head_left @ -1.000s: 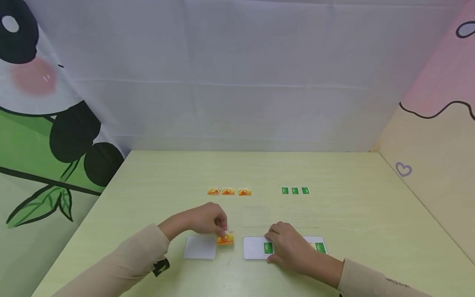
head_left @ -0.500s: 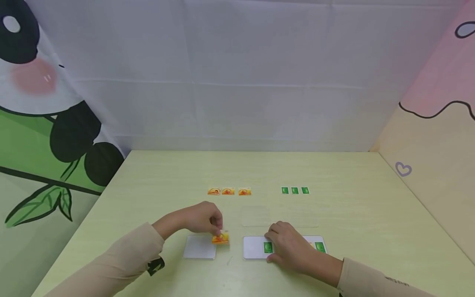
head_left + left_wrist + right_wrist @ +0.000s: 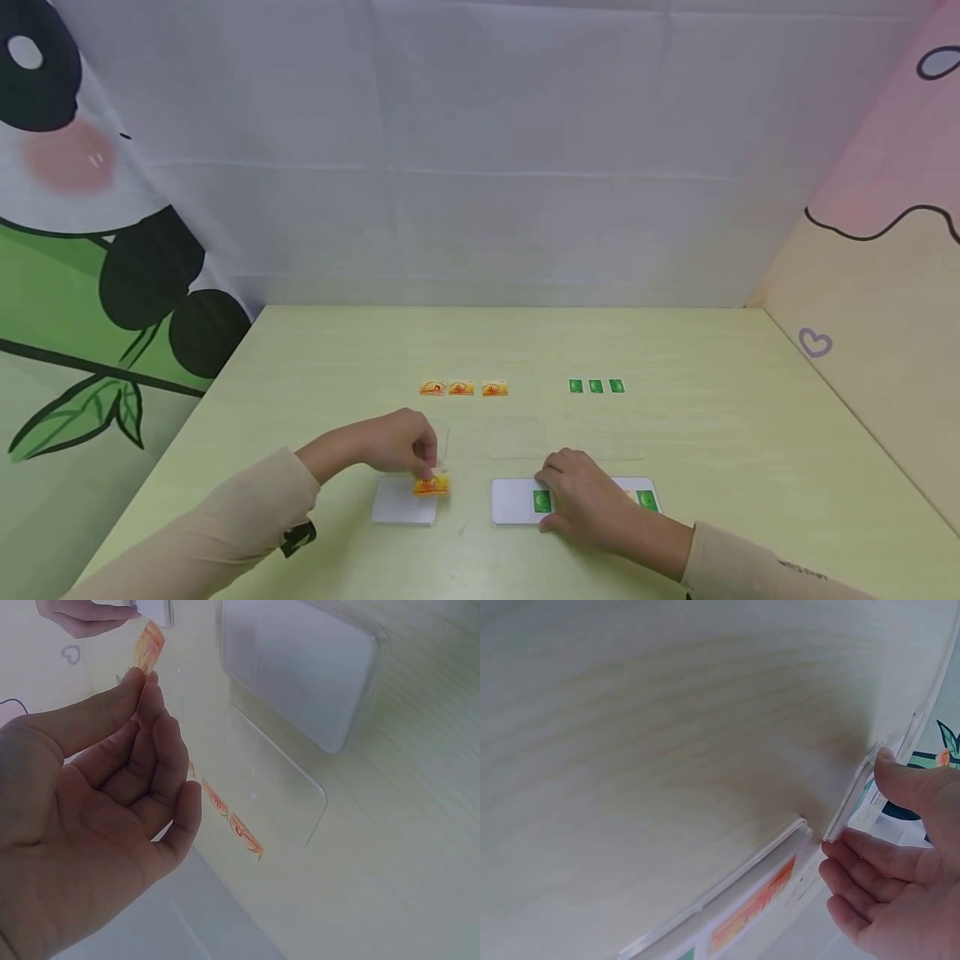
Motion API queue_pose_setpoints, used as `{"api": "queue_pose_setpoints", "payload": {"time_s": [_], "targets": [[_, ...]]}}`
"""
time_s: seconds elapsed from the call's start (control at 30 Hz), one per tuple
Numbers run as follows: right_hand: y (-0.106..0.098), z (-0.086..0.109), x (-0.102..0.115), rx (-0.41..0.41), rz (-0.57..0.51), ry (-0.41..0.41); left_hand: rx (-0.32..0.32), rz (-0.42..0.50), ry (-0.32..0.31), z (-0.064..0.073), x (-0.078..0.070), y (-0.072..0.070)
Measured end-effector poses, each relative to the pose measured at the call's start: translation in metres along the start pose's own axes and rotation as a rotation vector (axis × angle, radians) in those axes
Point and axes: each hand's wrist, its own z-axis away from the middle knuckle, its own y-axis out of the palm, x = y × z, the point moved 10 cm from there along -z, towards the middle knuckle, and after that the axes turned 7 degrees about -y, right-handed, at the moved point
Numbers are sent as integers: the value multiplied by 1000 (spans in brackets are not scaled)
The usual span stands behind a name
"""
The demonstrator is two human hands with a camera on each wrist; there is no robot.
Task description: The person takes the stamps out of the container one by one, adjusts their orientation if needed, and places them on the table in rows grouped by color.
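Note:
My left hand pinches a small orange printed paper piece between thumb and fingertips. It hangs over the right part of a shallow white case; contact with the case cannot be told. In the left wrist view the orange paper piece points away from the fingertips. My right hand grips another white case by its edges, with a small green paper piece on it. Beyond that hand a third white case bears a green piece, and an orange piece shows in the right wrist view.
Several thin clear covers lie behind the cases, such as one clear cover. Farther back are a row of orange paper pieces and a row of green ones. A white cloth wall bounds the pale table.
My left hand has moved left with the orange paper piece, from the gap beside the left case to over its right part. The right hand has stayed in place.

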Motion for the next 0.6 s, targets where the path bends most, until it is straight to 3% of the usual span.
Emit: {"api": "queue_pose_setpoints", "payload": {"time_s": [0.6], "targets": [[-2, 1, 3, 0, 28, -20, -20, -28, 6, 9, 3, -14]]}}
